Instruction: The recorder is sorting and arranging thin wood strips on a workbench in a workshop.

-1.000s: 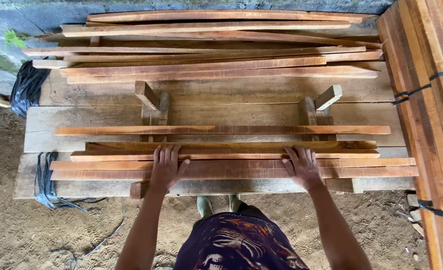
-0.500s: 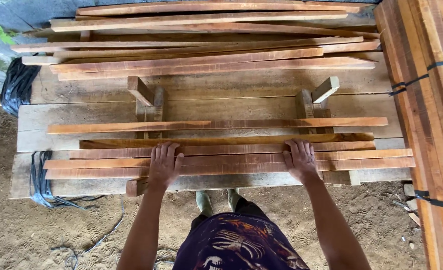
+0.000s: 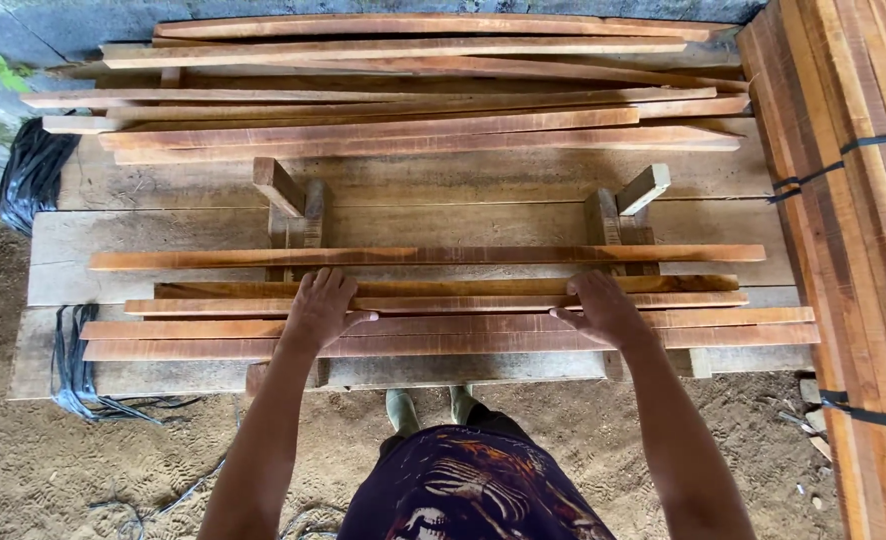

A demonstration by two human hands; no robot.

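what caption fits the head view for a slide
Left hand and right hand pressed flat on reddish wooden slats laid across a plank workbench.

Strapped plank bundle (image 3: 853, 200), black straps (image 3: 33, 170)

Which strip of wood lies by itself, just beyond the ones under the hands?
Start at the wide plank bench in the middle. Past the near bunch of strips under both hands, one long reddish strip lies alone across the two upright wooden brackets, bare bench on either side.
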